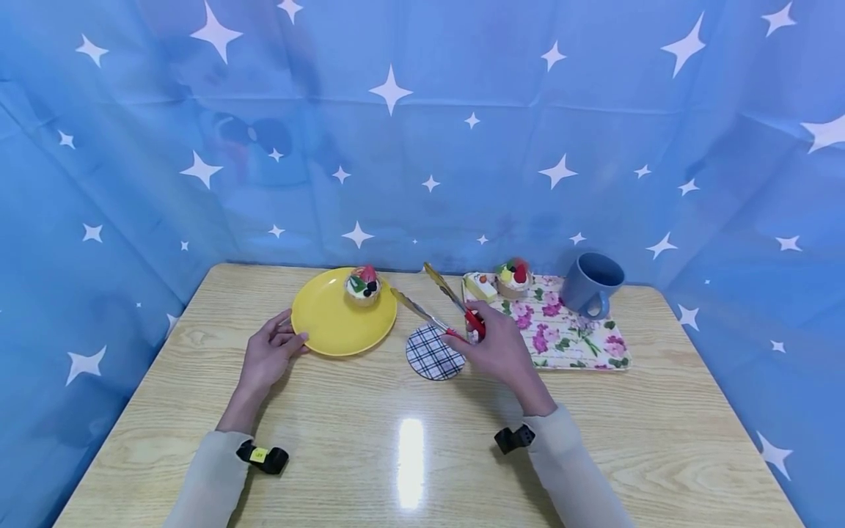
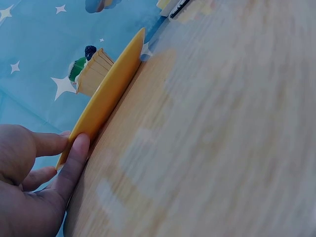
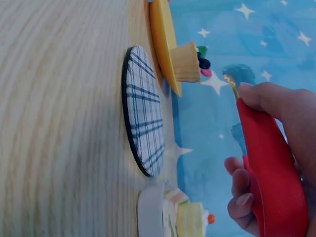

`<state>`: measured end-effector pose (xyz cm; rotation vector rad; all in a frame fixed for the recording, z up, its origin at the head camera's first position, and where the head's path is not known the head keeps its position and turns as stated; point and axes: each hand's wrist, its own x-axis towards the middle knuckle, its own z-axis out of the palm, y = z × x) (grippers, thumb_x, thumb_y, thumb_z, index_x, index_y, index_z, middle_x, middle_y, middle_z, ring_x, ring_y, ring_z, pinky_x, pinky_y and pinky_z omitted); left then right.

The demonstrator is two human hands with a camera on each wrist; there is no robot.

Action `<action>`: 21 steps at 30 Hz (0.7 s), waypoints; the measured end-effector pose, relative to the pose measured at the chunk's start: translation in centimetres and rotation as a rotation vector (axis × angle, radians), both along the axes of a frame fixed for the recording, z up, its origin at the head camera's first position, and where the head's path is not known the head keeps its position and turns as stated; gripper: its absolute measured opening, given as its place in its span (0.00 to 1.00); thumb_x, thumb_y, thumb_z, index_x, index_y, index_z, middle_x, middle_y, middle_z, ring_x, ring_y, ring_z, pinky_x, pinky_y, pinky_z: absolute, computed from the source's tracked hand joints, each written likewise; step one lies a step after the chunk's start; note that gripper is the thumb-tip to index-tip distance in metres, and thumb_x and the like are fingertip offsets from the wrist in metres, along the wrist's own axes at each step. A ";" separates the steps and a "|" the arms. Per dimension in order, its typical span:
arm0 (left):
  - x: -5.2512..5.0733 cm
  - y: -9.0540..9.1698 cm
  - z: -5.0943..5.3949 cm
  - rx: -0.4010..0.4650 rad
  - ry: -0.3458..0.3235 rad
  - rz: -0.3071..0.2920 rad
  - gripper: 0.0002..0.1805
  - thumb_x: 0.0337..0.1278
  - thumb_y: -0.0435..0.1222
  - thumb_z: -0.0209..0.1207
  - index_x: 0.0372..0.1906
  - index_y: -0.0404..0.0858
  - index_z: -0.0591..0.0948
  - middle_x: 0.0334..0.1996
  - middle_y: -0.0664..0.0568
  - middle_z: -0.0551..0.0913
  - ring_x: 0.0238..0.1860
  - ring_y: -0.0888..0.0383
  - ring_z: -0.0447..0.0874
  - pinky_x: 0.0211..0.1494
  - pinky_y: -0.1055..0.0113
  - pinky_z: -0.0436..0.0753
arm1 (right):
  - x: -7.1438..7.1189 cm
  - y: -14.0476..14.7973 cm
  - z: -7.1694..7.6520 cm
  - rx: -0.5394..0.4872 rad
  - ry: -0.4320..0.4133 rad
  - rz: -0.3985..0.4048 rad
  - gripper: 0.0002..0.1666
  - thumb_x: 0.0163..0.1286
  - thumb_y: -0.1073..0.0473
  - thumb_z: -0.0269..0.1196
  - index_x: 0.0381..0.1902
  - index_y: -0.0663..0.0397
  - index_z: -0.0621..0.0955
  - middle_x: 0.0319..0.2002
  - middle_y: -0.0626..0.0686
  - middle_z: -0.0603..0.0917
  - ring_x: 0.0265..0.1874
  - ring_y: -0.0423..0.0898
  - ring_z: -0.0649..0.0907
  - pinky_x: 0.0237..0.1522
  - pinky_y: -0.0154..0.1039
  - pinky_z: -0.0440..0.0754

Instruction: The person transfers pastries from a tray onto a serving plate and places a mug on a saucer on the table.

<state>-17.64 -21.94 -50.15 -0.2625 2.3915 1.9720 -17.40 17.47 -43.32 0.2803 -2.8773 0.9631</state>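
Observation:
My left hand (image 1: pixel 265 353) pinches the near-left rim of a round yellow plate (image 1: pixel 333 326) lying on the table; the left wrist view shows thumb and fingers at its edge. A fruit tart (image 1: pixel 362 287) with red, green and dark fruit sits toward the back right of the plate. My right hand (image 1: pixel 499 345) holds tongs by their red handles (image 3: pixel 271 173). The metal arms of the tongs (image 1: pixel 449 292) stand spread apart, nothing between them, pointing toward the back left. Below them lies a round checked coaster (image 1: pixel 436 356).
On the right, a flowered tray (image 1: pixel 557 358) bears a cake slice (image 1: pixel 480 287), a second fruit tart (image 1: pixel 513 286) and a blue mug (image 1: pixel 584 286). A blue curtain (image 1: pixel 429 147) with white stars hangs behind the wooden table (image 1: pixel 343 440).

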 end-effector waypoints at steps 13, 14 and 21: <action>0.0 0.1 0.1 0.026 -0.002 -0.001 0.38 0.72 0.32 0.61 0.81 0.40 0.59 0.57 0.40 0.76 0.40 0.71 0.85 0.50 0.72 0.93 | -0.1 2.2 0.1 0.011 0.032 -0.053 0.39 0.61 0.37 0.74 0.63 0.52 0.77 0.25 0.52 0.75 0.20 0.46 0.70 0.17 0.34 0.65; -0.1 0.1 0.1 0.025 -0.003 -0.001 0.38 0.72 0.32 0.61 0.81 0.41 0.59 0.57 0.40 0.76 0.39 0.71 0.85 0.50 0.72 0.93 | -0.1 2.3 0.2 0.014 0.028 -0.060 0.40 0.61 0.37 0.74 0.63 0.52 0.77 0.25 0.53 0.75 0.21 0.47 0.70 0.17 0.34 0.66; -0.1 0.2 0.0 0.009 -0.005 0.010 0.38 0.72 0.32 0.61 0.81 0.41 0.60 0.56 0.41 0.76 0.38 0.70 0.85 0.49 0.71 0.93 | -0.2 3.5 0.2 0.001 0.005 -0.076 0.43 0.62 0.37 0.74 0.67 0.54 0.76 0.29 0.56 0.77 0.24 0.48 0.71 0.17 0.35 0.67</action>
